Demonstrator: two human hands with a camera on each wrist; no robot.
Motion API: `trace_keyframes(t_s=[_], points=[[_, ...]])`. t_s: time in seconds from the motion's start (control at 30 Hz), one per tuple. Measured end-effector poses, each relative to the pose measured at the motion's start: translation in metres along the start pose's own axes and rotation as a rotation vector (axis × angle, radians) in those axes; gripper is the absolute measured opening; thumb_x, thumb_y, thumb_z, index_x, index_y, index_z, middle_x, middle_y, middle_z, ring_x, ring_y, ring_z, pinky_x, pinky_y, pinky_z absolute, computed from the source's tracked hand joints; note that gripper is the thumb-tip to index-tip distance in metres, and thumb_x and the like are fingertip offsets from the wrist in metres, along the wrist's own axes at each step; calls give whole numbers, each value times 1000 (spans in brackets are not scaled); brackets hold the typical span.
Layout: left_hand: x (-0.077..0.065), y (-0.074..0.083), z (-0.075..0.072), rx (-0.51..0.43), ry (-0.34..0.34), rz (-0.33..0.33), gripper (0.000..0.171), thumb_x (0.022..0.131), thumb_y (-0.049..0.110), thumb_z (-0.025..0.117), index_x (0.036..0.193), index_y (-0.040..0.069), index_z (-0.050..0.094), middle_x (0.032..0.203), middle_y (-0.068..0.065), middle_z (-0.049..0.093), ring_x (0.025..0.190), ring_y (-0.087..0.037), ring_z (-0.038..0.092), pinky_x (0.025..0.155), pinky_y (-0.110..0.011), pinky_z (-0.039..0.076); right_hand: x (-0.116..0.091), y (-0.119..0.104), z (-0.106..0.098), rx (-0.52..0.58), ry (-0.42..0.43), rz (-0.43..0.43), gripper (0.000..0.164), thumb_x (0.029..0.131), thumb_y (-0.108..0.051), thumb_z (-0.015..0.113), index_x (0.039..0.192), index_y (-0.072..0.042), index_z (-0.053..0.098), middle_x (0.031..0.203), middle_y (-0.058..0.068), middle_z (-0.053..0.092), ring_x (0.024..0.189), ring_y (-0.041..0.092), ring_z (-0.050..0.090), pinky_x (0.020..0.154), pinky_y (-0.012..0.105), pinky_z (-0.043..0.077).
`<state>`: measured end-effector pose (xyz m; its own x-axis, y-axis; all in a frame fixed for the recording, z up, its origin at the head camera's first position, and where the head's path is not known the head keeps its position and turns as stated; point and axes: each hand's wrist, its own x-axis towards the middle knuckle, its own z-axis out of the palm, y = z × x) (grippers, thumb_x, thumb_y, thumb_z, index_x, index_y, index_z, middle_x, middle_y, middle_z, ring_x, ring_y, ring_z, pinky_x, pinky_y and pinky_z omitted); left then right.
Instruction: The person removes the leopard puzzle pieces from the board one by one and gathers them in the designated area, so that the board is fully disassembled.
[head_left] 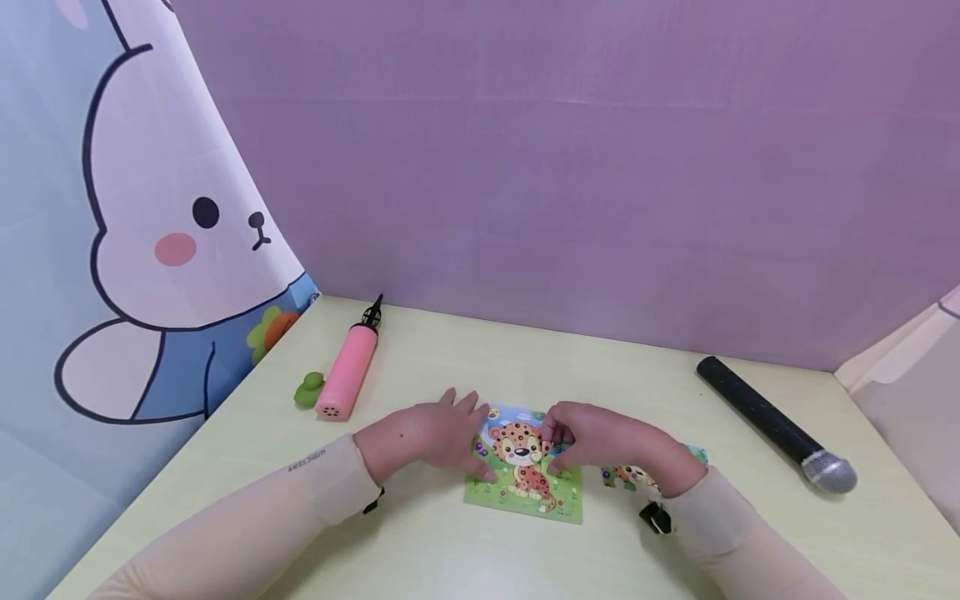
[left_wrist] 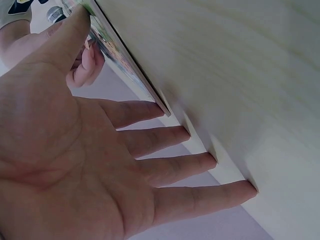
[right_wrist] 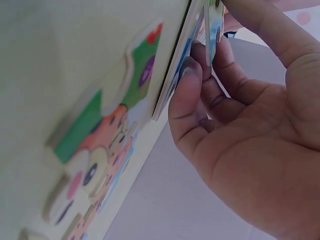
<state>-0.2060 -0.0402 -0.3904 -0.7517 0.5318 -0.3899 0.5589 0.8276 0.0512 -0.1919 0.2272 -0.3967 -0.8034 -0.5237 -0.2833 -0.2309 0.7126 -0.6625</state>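
A square puzzle board (head_left: 517, 496) with a spotted leopard cub on blue and green lies flat on the table. My left hand (head_left: 453, 437) rests at its left side with fingers spread and straight. In the left wrist view, the left thumb (left_wrist: 77, 30) lies on the board's edge and the fingertips touch the table. Over the board's upper right, my right hand (head_left: 600, 433) has curled fingers. The right wrist view shows it pinching a small, thin puzzle piece (right_wrist: 213, 42), tilted up from the board. Fingers partly hide the piece.
Loose puzzle pieces (head_left: 618, 477) lie under the right wrist, seen close as leopard-face pieces (right_wrist: 97, 137). A pink hand pump (head_left: 351, 367) and a green toy duck (head_left: 308, 390) lie at left. A black microphone (head_left: 765, 417) lies at right. Behind the table hangs a purple cloth (head_left: 570, 183).
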Motion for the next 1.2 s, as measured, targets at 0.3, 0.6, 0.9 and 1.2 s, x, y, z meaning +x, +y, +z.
trace_keyframes(t_s=[0.3, 0.6, 0.9, 1.2], points=[[0, 1, -1, 1, 4, -5, 112, 88, 83, 63, 170, 13, 31, 179, -16, 23, 164, -50, 24, 127, -66, 38, -3, -4, 1, -18, 15, -46, 31, 90, -14, 86, 109, -9, 62, 100, 7, 62, 88, 17, 53, 71, 26, 49], [2, 1, -1, 24, -3, -11, 112, 88, 84, 62, 170, 14, 29, 179, -15, 23, 164, -49, 23, 126, -66, 39, -6, -2, 1, -27, 25, -81, 28, 93, -16, 84, 112, -10, 63, 98, 3, 63, 84, 14, 55, 70, 25, 50], [0, 1, -2, 25, -1, -16, 112, 88, 83, 62, 170, 14, 29, 180, -15, 22, 164, -49, 23, 124, -67, 40, -9, 2, -1, 3, 17, -119, 12, 102, -15, 73, 109, -13, 63, 96, 0, 68, 83, 12, 62, 70, 24, 55], [1, 1, -2, 21, -5, -13, 112, 89, 83, 62, 170, 14, 29, 180, -15, 22, 164, -50, 23, 125, -67, 39, -13, 7, -2, 60, -14, -135, 7, 108, -17, 63, 114, -13, 63, 106, 4, 71, 89, 15, 69, 75, 29, 62]])
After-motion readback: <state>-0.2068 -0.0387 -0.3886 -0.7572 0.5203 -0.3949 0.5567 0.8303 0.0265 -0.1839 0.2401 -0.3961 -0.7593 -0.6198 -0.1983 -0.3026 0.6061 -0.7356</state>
